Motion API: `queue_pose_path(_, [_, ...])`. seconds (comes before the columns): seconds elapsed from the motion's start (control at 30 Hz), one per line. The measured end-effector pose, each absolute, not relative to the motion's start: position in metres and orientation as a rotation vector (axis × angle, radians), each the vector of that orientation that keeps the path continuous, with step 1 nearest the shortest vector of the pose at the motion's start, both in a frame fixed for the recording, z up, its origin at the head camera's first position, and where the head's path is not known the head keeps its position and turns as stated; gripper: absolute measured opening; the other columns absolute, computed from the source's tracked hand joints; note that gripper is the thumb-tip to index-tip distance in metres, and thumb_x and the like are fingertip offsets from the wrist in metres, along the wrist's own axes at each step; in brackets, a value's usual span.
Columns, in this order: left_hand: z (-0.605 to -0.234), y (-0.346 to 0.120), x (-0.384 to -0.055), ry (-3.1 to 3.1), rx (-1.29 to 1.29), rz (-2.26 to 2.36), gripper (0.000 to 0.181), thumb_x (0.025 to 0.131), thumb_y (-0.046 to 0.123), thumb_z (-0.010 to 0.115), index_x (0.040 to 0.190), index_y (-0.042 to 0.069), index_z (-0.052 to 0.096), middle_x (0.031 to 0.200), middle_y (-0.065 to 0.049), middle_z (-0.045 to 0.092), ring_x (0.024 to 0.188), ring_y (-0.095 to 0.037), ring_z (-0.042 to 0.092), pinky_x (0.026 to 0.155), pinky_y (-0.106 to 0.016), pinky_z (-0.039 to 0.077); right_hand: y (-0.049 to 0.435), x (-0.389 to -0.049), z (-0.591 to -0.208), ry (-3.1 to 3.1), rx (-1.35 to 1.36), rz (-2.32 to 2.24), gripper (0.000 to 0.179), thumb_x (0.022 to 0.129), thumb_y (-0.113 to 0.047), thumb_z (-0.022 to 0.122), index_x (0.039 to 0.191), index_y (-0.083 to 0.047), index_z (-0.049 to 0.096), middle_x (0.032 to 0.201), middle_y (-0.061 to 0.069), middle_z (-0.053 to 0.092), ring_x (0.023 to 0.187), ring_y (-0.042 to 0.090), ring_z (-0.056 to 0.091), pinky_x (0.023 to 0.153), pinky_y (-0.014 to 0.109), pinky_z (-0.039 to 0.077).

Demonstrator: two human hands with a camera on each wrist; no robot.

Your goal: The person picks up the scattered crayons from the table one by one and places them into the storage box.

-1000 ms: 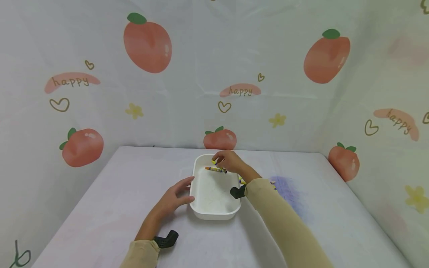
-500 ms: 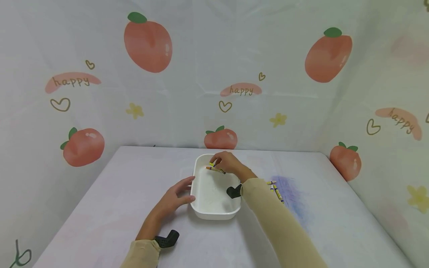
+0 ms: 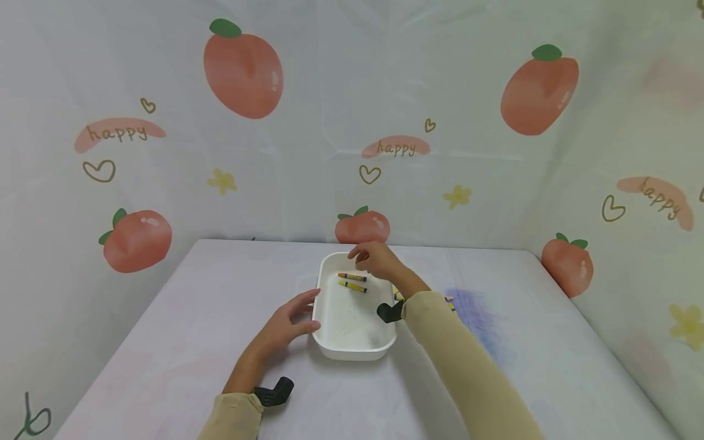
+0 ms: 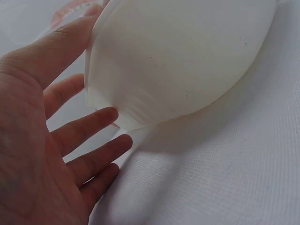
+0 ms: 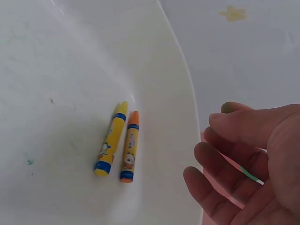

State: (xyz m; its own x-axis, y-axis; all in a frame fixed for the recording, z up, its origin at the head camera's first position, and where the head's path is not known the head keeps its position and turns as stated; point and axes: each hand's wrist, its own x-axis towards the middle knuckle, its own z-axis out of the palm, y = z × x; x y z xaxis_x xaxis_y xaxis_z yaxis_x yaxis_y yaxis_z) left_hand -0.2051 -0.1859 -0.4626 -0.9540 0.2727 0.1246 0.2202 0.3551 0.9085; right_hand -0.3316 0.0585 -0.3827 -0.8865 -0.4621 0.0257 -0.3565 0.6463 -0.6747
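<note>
A white plastic tray [image 3: 352,333] stands on the table, its long sides running away from me. Two crayons lie side by side inside, toward its far end: an orange crayon [image 3: 352,277] and a yellow crayon [image 3: 352,286], both in yellow wrappers with blue bands. Above the far right rim hovers my right hand [image 3: 379,261], fingers loosely bent and nothing between them, as the right wrist view also shows. My left hand [image 3: 286,319] touches the tray's left side, thumb and fingertips at the rim and wall, fingers nearly straight in the left wrist view.
More crayons [image 3: 451,304] lie on the table right of the tray, partly hidden by my right forearm. A blue-purple smudge [image 3: 467,318] marks the white cloth beside them. Behind the table hangs a fruit-printed curtain [image 3: 308,171].
My right hand has let go of the yellow crayon, which now lies in the tray beside the orange one. That hand has lifted slightly up and back. The left hand has stayed put.
</note>
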Motion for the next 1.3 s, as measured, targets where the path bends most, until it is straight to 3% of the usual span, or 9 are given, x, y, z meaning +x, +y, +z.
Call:
queue_pose_path(0.37, [-0.462, -0.185, -0.204, 2.544, 0.509, 1.719, 0.068, 0.085, 0.017, 0.075, 0.146, 0.013, 0.044, 0.139, -0.016, 0.052, 0.124, -0.035, 0.051, 0.103, -0.061, 0.034, 0.088, -0.324, -0.380, 2.733, -0.571, -1.222, 0.020, 0.089, -0.006, 0.068, 0.109, -0.001, 0.068, 0.090, 0.006, 0.062, 0.086, 0.032, 0.062, 0.071, 0.033, 0.054])
queue_pose_path(0.57, [-0.462, -0.185, -0.205, 2.540, 0.476, 1.712, 0.067, 0.085, 0.020, 0.075, 0.145, 0.017, 0.045, 0.138, -0.013, 0.053, 0.124, -0.032, 0.051, 0.105, -0.060, 0.032, 0.110, -0.322, -0.386, 2.772, -0.546, -1.264, 0.022, 0.089, -0.009, 0.069, 0.110, -0.002, 0.067, 0.093, 0.007, 0.064, 0.084, 0.024, 0.060, 0.071, 0.034, 0.051])
queue_pose_path(0.83, [-0.459, -0.183, -0.203, 2.542, 0.473, 1.711, 0.068, 0.086, 0.015, 0.074, 0.146, 0.012, 0.044, 0.139, -0.017, 0.052, 0.124, -0.035, 0.051, 0.104, -0.061, 0.032, 0.133, -0.317, -0.397, 2.788, -0.492, -1.280, 0.018, 0.090, -0.010, 0.068, 0.107, -0.007, 0.067, 0.095, 0.006, 0.065, 0.083, 0.022, 0.059, 0.071, 0.035, 0.051])
queue_pose_path(1.07, [-0.434, -0.178, -0.189, 2.534, 0.481, 1.694, 0.066, 0.087, 0.010, 0.071, 0.145, 0.002, 0.042, 0.139, -0.025, 0.049, 0.124, -0.043, 0.048, 0.104, -0.064, 0.030, 0.147, -0.313, -0.404, 2.783, -0.490, -1.285, 0.021, 0.090, -0.008, 0.068, 0.109, -0.001, 0.067, 0.091, 0.007, 0.064, 0.083, 0.026, 0.061, 0.072, 0.038, 0.053])
queue_pose_path(1.3, [-0.439, -0.179, -0.191, 2.531, 0.457, 1.702, 0.066, 0.087, 0.012, 0.072, 0.146, 0.008, 0.043, 0.141, -0.022, 0.049, 0.126, -0.040, 0.048, 0.104, -0.063, 0.030, 0.156, -0.311, -0.416, 2.740, -0.460, -1.266, 0.021, 0.088, -0.007, 0.069, 0.108, -0.002, 0.066, 0.087, 0.006, 0.064, 0.082, 0.031, 0.061, 0.069, 0.036, 0.053])
